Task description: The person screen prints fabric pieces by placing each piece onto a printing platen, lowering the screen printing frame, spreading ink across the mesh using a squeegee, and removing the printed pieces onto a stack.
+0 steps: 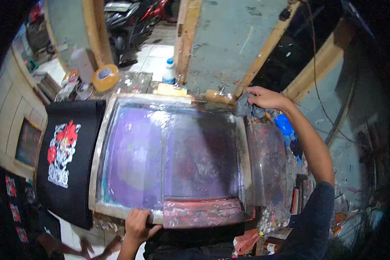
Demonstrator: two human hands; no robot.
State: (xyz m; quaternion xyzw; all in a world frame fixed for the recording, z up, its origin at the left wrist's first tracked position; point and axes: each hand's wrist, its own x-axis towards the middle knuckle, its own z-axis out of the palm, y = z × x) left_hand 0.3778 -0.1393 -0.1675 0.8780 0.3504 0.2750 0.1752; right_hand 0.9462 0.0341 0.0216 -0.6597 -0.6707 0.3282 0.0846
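A wooden-framed screen [172,151] with a purple mesh lies in front of me, a dark bar crossing its middle. My left hand [138,225] has its fingers curled over the frame's near edge, left of a red-stained strip [203,212]. Beyond the frame's far right corner, my right hand [264,98] reaches to a grey plastic bag [243,106], with thumb and fingers bent at it. How firmly it holds the bag I cannot make out. A stained board [268,160] lies right of the screen.
Black printed fabric [65,160] lies left of the screen. Behind stand a tape roll [105,78], a white-and-blue bottle [168,71] and a yellow block [172,90]. Blue material [284,125] lies by my right forearm. Part of a person shows at lower left.
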